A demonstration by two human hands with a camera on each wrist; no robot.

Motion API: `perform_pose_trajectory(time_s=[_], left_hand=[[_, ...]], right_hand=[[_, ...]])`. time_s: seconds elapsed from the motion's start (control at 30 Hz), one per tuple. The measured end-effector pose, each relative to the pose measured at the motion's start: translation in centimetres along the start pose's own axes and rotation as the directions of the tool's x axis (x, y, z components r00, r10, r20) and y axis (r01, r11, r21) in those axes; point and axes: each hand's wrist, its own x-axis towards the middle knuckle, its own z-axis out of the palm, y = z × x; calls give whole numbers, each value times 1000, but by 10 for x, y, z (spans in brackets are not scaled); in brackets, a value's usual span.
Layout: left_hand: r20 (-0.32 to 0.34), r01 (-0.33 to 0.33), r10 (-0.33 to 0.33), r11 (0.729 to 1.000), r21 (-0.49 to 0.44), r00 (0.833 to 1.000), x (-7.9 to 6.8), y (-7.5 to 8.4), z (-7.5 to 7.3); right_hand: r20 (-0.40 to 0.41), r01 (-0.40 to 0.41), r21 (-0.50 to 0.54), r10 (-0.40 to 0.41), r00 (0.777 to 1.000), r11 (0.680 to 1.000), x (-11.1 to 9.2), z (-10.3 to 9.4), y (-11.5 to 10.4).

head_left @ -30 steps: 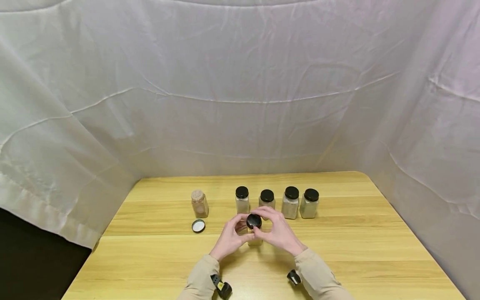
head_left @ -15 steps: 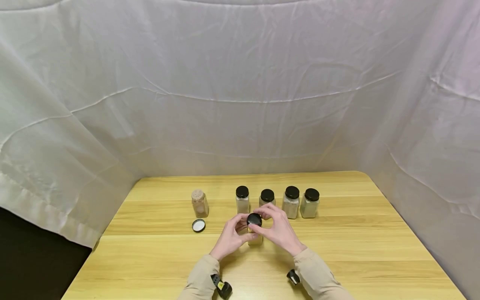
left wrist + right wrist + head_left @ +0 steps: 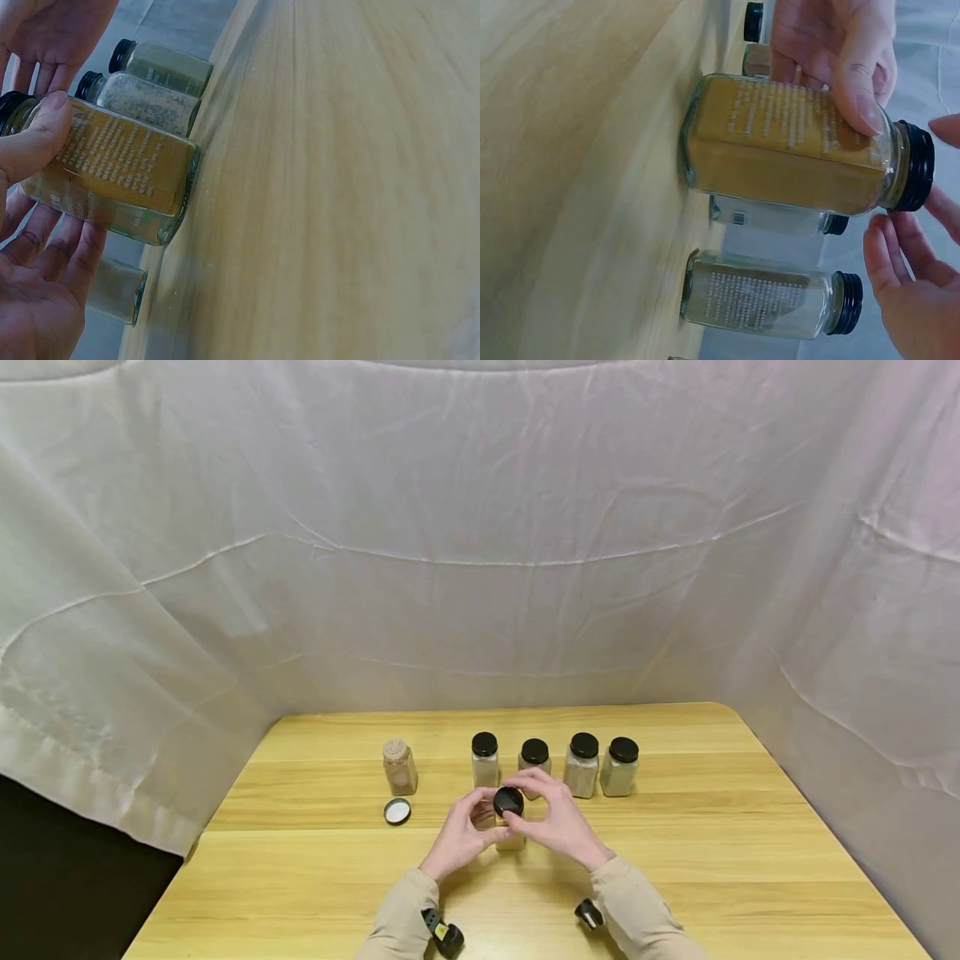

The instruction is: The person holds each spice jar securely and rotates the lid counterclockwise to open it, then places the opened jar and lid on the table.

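Note:
A square glass spice jar of yellow-brown powder stands upright between my hands at the front middle of the table. White printing covers its side. My left hand grips the jar's upper body, thumb in front and fingers behind. Over the black lid is my right hand, with its thumb at the near edge and fingertips at the far edge. In the right wrist view the right fingers curl around the lid's rim. The lid sits on the jar's neck.
Several black-lidded spice jars stand behind, among them a left one, a grey-white one and a greenish one. Left of my hands stand a pinkish shaker jar with a perforated top and a loose upturned lid. Pale curtain surrounds the table.
My right thumb and fingertips slid a little around the lid's edge, the thumb going left and then back right. The left hand and the jar stayed in place.

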Motion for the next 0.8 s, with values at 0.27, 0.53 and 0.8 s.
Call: perform_pose_trajectory(time_s=[0.27,0.53,0.8], left_hand=[[-9,15,-15,1000,11,1000,0,1,1],[-8,17,-17,1000,1,1000,-1,3,1],[-8,-11,11,1000,10,1000,0,0,0]], right_hand=[[-73,-76,-49,72,995,996,1,4,-1],[-60,-36,-26,35,998,999,1,3,-1],[-13,0,7,0,1000,1000,0,1,1]])
